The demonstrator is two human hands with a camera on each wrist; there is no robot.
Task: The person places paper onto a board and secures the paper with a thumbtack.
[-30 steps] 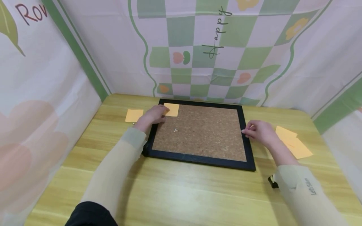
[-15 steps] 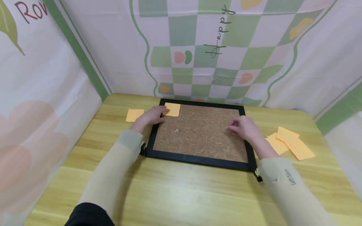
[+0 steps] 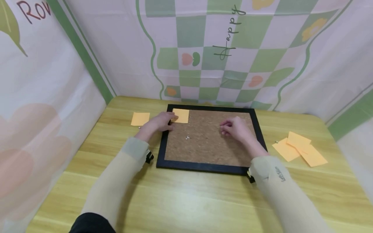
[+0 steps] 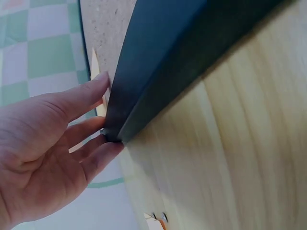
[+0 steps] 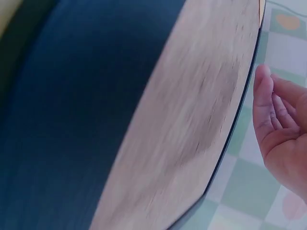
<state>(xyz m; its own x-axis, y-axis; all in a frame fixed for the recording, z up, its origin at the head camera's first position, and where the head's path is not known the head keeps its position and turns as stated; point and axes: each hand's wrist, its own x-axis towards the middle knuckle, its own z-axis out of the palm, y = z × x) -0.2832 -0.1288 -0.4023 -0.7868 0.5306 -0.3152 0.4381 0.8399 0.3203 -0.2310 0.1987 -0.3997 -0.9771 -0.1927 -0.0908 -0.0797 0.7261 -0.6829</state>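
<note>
Holds the left arm (image 3: pixel 112 174) in a slant toward one o'clock in the head view, bare at the left wrist (image 3: pixel 143 133). Points the left hand (image 3: pixel 161 121) on toward two o'clock, palm down, with left fingers (image 4: pixel 100 164) loosely extended and the left thumb (image 4: pixel 84 97) set apart on the four o'clock side. Holds the right arm (image 3: pixel 287 191) in a slant toward eleven o'clock, bare at the right wrist (image 3: pixel 254 147). Aims the right hand (image 3: pixel 236 128) toward ten o'clock, pressing the right thumb (image 5: pixel 262 100) and forefinger (image 5: pixel 287 87) tip to tip in a pinch and curling the remaining fingers (image 5: pixel 282 116) in beside them.
</note>
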